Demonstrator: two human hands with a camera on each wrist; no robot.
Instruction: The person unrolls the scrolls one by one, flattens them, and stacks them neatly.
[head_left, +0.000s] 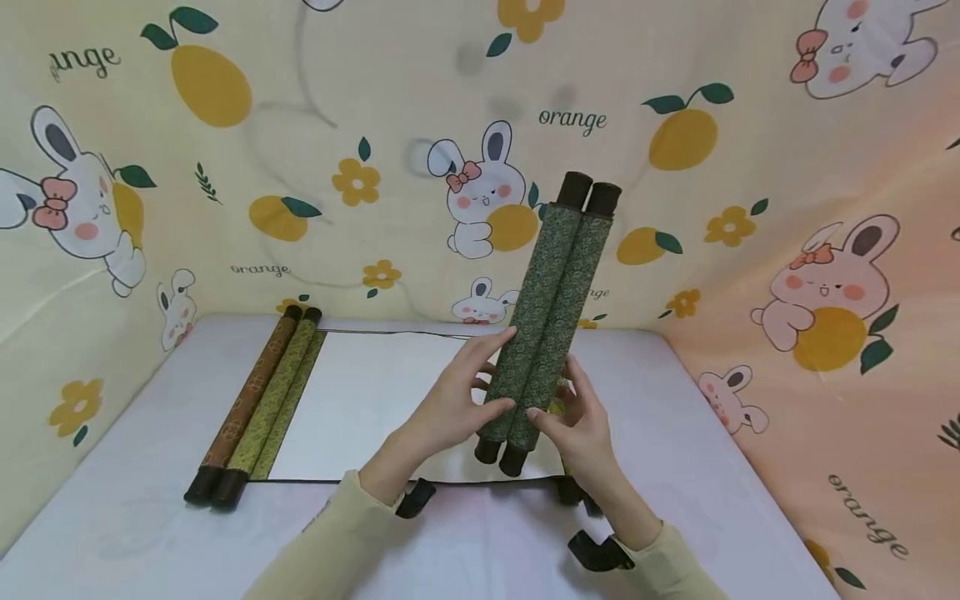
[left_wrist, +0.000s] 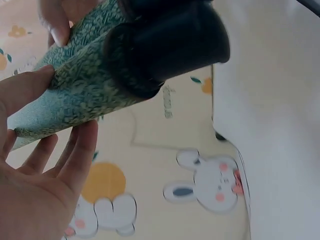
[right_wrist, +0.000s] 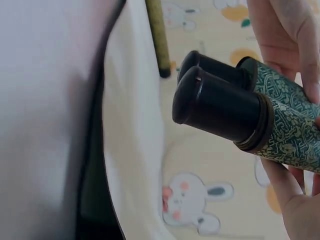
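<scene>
A rolled green patterned scroll, its two rolls side by side with dark end knobs, is held up tilted above the table. My left hand grips its lower left side, thumb in front and fingers behind. My right hand holds the lower right side, its thumb tip on the front near the seam. In the left wrist view a dark knob juts out below the patterned cloth. The right wrist view shows the lower knobs close up, with the right hand beneath the rolls.
An unrolled scroll with a white sheet lies on the table behind the hands. At its left end lie a brown roll and a yellow-green roll. Its right end is partly hidden by the right hand. A printed cloth wall stands behind.
</scene>
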